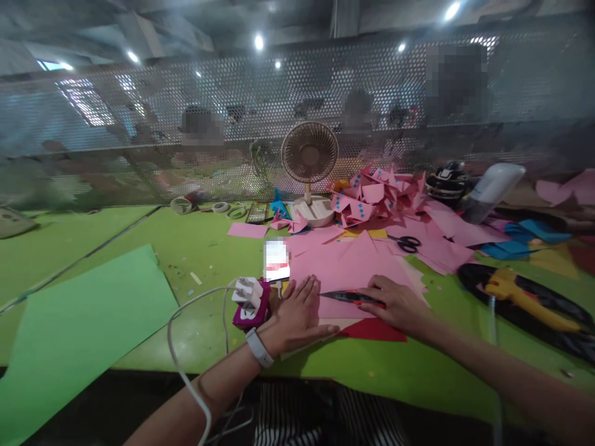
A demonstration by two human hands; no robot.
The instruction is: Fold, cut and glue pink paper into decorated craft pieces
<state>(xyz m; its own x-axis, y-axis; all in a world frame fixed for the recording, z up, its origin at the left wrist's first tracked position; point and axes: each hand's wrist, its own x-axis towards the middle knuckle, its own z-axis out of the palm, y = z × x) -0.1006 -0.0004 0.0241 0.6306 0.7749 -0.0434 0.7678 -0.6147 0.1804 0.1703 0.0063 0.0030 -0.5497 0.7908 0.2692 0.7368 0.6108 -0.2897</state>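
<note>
My left hand (pixel 297 319) lies flat at the left edge of the pink paper (pixel 344 263), fingers stretched out and thumb pointing right. A pale watch band circles that wrist. My right hand (pixel 393 303) is closed around the red-and-black handle of a pair of scissors (pixel 338 296). Their dark, pointed blades lie over the pink paper and point left toward my left hand; part of the handle is hidden by my fingers. Red paper (pixel 376 330) sticks out below the pink sheets. A lit phone (pixel 276 260), partly blurred, is just beyond my left fingertips.
A purple-and-white power socket (pixel 251 310) with a white cable stands left of my left hand. Green paper (pixel 93 334) overhangs the front edge. Behind are a fan (pixel 310 155), folded pink pieces (pixel 372 195) and black scissors (pixel 408 244). A yellow-handled tool (pixel 530 300) lies right.
</note>
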